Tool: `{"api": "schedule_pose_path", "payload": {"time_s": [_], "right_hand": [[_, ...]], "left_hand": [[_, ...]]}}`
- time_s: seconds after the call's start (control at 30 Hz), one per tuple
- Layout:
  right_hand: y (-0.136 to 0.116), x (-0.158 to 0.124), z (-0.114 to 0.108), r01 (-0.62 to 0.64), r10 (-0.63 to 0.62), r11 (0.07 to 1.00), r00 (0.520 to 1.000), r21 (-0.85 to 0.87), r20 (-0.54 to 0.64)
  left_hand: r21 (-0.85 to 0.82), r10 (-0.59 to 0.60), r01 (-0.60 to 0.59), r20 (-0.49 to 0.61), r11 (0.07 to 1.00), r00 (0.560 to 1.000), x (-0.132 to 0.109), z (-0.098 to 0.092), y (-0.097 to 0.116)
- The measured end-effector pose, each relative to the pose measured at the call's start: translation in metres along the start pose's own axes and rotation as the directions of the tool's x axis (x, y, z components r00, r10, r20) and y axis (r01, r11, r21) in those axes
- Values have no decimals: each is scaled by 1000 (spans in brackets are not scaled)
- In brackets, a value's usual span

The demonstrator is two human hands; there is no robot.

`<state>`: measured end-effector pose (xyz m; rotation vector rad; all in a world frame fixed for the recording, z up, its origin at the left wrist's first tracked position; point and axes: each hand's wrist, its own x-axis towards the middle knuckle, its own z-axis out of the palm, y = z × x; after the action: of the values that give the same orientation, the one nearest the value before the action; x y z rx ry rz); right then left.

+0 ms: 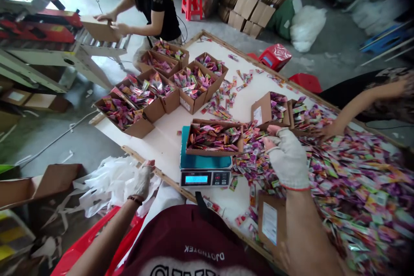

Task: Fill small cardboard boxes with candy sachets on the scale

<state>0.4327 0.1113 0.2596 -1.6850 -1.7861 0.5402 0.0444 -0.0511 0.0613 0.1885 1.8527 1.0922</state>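
My right hand [287, 155], in a white fingerless glove, rests on the heap of small colourful packets [355, 189] covering the right side of the table; its fingers curl down into the packets just right of a cardboard box [214, 138] full of packets. That box stands on a teal digital scale [204, 168]. My left hand [141, 180], also gloved, hangs off the table's left edge above a pile of white plastic bags [106, 183], fingers bent, nothing visible in it.
Several filled cardboard boxes [155, 95] line the white table's [168, 138] far left. A person in black handles a box at a red machine [42, 26]. Another person's arm [355, 103] reaches into the heap from the right. A labelled box [270, 222] lies near me.
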Motion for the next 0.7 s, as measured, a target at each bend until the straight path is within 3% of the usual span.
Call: {"api": "schedule_pose_path", "payload": {"time_s": [0.13, 0.47, 0.53, 0.6, 0.7], "right_hand": [[-15, -1, 8, 62, -62, 998, 997, -14, 40], [-64, 12, 33, 295, -248, 924, 947, -244, 205], [-69, 15, 40, 274, -196, 902, 948, -335, 249], [-71, 21, 52, 229, -67, 858, 937, -459, 342], [-67, 33, 76, 258, 120, 770, 840, -583, 530]], "left_hand": [[-15, 11, -11, 48, 1000, 999, -7, 0, -13], [-22, 70, -69, 59, 997, 996, -10, -10, -11], [-12, 72, -71, 62, 997, 996, -11, -14, -17], [-3, 69, -69, 68, 998, 995, -12, -17, -23], [12, 52, -53, 86, 999, 995, -12, -18, -29]]}}
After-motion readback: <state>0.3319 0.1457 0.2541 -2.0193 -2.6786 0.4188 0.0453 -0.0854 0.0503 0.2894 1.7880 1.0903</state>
